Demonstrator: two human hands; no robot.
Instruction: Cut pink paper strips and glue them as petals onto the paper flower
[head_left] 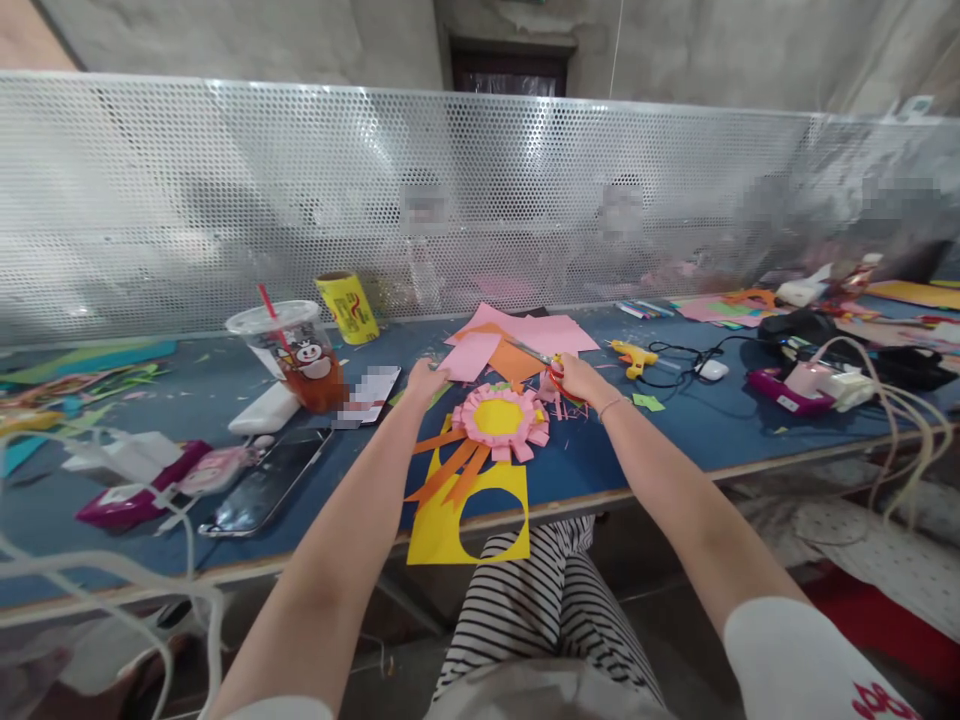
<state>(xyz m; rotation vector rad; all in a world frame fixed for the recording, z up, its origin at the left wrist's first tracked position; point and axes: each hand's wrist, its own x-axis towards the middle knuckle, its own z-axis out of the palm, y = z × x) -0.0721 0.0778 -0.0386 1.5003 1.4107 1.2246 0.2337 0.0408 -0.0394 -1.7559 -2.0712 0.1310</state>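
Observation:
My right hand [576,378] grips scissors [534,353] by their red and orange handles, with the blades pointing left over orange paper [517,362]. At the left corner of a small pink paper piece [472,357], my left hand [430,378] has its fingers pinched on the edge. Between my hands lies a paper rosette [499,417] with a pink looped rim, a yellow centre and orange strips hanging to its lower left. Under it, a yellow sheet [435,530] with a round cut-out overhangs the table's front edge.
A drink cup [311,365] with a straw, a yellow can [349,308] and a phone [266,485] stand or lie at left. Rightward are a yellow glue gun [632,356], cables and a purple power strip [787,392]. A perforated metal screen [480,200] borders the back.

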